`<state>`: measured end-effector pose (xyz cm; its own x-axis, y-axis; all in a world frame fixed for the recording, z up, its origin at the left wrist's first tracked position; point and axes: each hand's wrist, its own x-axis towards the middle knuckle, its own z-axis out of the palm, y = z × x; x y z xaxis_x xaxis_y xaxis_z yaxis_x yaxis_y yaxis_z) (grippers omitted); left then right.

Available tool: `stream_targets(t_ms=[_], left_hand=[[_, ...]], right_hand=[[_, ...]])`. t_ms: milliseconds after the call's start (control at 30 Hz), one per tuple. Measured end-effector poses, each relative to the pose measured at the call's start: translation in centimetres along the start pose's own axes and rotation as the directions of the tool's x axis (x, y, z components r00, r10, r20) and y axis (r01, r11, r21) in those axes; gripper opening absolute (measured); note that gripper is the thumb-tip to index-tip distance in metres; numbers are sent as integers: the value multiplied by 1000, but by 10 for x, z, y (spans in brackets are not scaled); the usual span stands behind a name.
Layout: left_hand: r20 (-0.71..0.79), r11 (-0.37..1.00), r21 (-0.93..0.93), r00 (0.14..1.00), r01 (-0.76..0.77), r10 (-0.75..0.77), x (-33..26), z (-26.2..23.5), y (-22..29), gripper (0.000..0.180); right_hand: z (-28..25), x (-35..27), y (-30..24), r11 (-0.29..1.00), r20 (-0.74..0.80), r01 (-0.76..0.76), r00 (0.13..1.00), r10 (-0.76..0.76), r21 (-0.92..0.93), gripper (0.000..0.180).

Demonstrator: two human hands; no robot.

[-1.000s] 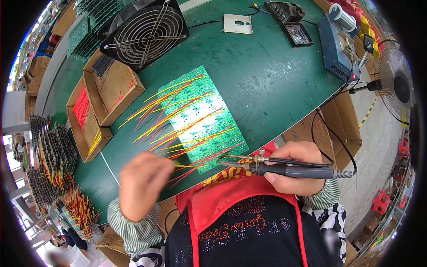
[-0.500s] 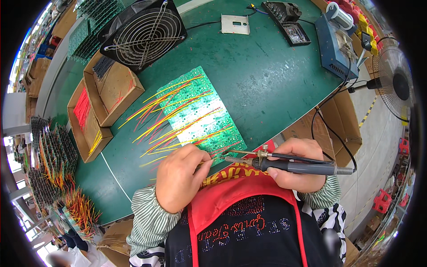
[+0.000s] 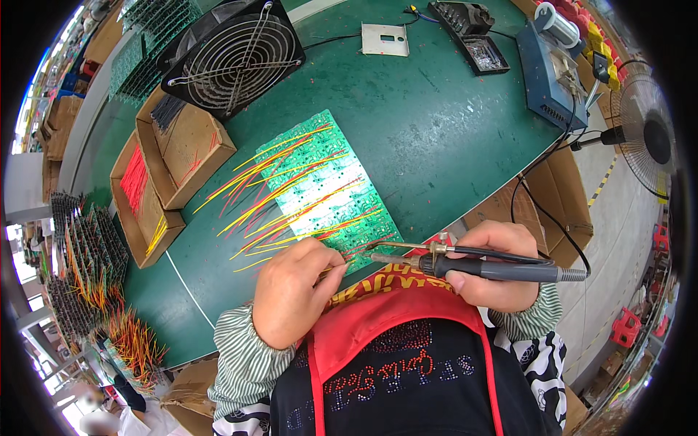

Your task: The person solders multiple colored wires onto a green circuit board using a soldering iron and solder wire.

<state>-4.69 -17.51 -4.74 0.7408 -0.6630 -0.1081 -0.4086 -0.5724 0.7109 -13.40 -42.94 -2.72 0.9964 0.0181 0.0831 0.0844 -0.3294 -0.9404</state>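
Note:
My right hand (image 3: 502,265) is closed round the grey handle of a soldering iron (image 3: 480,270), which has a thin solder feed tube clamped above its barrel. Its tip points left, just over the near edge of a green circuit board panel (image 3: 349,182). Close to that tip, my left hand (image 3: 298,287) pinches a thin wire (image 3: 352,257) at the board's near corner; most of this wire is hidden by the fingers. Rows of yellow and red wires (image 3: 280,192) stick out from the board toward the left.
Cardboard trays (image 3: 178,192) of red, yellow and black wires lie left of the board. A black box fan (image 3: 243,62) stands behind them. At the far right are a blue soldering station (image 3: 545,80) and a black tip holder (image 3: 480,47). Wired boards (image 3: 91,254) are stacked at the left.
The soldering iron and my right hand have shifted slightly right, drawing the tip back from my left fingertips. My left hand stays almost where it was.

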Motion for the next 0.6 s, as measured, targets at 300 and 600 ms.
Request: stream_targets(t_ms=[300,600], left_hand=[[-32,894,408,982,184,-188,-41,-120,-70,6],[-352,846,212,846,489,-401,-29,-177,-210,17]], right_hand=[[-9,0,-2,998,-56,-31,998,29,-50,21],[-2,-1,2,985,-104,-152,982,160,75,21]])
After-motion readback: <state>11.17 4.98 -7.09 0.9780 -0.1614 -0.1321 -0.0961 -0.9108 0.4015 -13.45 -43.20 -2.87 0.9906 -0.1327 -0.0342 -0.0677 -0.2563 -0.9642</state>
